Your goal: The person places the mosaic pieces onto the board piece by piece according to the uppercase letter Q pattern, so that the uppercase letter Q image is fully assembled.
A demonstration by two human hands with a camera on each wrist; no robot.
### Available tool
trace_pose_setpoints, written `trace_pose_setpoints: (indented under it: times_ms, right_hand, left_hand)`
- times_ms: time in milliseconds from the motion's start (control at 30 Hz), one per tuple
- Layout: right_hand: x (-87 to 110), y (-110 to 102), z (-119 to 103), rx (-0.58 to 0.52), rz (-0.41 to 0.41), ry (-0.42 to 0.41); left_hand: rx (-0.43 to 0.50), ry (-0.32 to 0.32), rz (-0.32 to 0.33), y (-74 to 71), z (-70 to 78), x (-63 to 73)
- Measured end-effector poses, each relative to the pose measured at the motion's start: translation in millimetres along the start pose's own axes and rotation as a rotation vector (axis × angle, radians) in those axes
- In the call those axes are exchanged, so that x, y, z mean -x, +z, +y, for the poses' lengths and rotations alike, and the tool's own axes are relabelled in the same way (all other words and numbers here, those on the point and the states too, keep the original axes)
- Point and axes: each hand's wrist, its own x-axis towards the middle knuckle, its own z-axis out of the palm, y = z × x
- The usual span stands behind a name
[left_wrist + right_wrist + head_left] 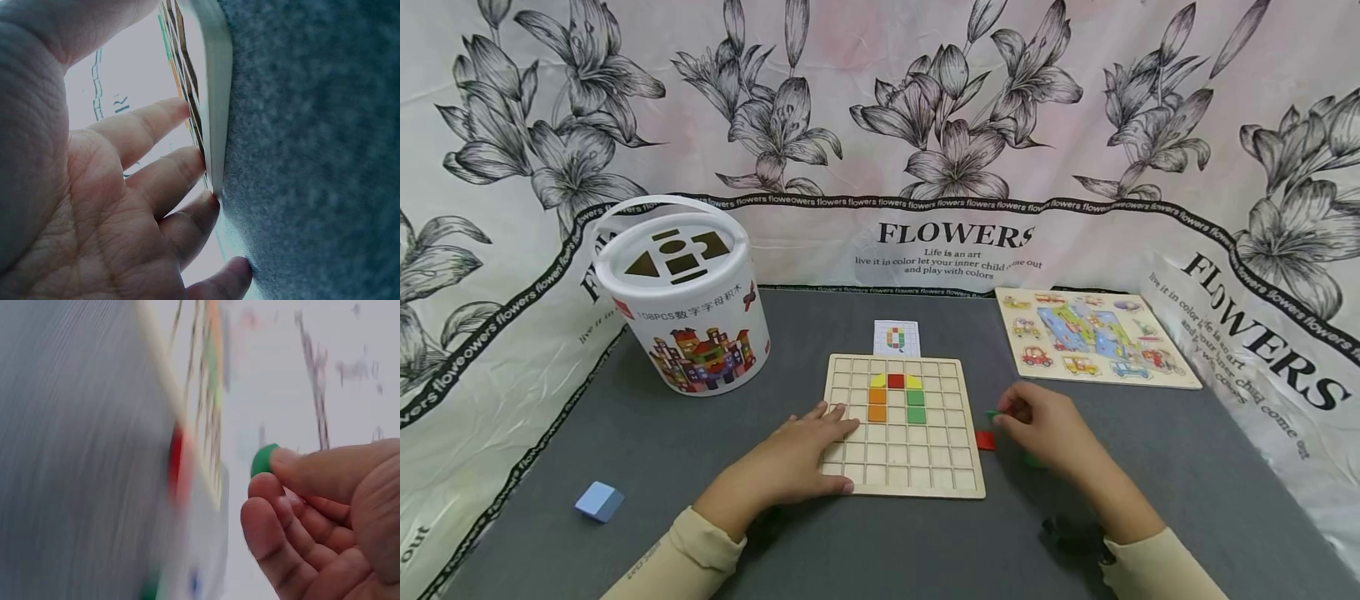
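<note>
A wooden grid board (917,457) lies on the dark tabletop. Set in its upper cells are a red tile (896,381) between two yellow corner pieces, orange tiles (877,404) down the left and green tiles (916,406) down the right. My left hand (797,458) rests with fingers spread over the board's left edge. Just off the right edge, my right hand (1052,425) pinches a small green piece with a rounded side (262,460) between thumb and fingertips. Below it a red tile (985,440) lies against the board, and another green piece (1034,460) is partly hidden by the hand.
A card (897,337) with a coloured grid pattern lies behind the board. A white lidded bucket (692,325) stands at the back left, a picture puzzle (1097,337) lies at the back right. At the front left is a blue block (599,502); a dark object (1071,535) sits near the right forearm.
</note>
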Motion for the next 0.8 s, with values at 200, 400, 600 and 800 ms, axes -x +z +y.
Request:
trace_pose_setpoints:
  times_ms: [200, 400, 600, 800]
  right_hand:
    - [-30.1, 50, -64, -0.145, -0.104, -0.102]
    - [-50.5, 91, -87, -0.180, -0.127, -0.064]
    - [-51.8, 101, -88, -0.168, -0.112, -0.027]
    - [-53.2, 102, -87, -0.138, -0.151, -0.045]
  left_hand:
    - [0.007, 0.011, 0.009, -0.7, -1.4, 0.6]
    - [0.005, 0.037, 0.017, 3.8, -3.4, -2.4]
    - [-0.011, 0.027, 0.016, 3.0, -3.7, -2.6]
    - [-0.016, 0.017, 0.012, 1.4, -4.3, -1.4]
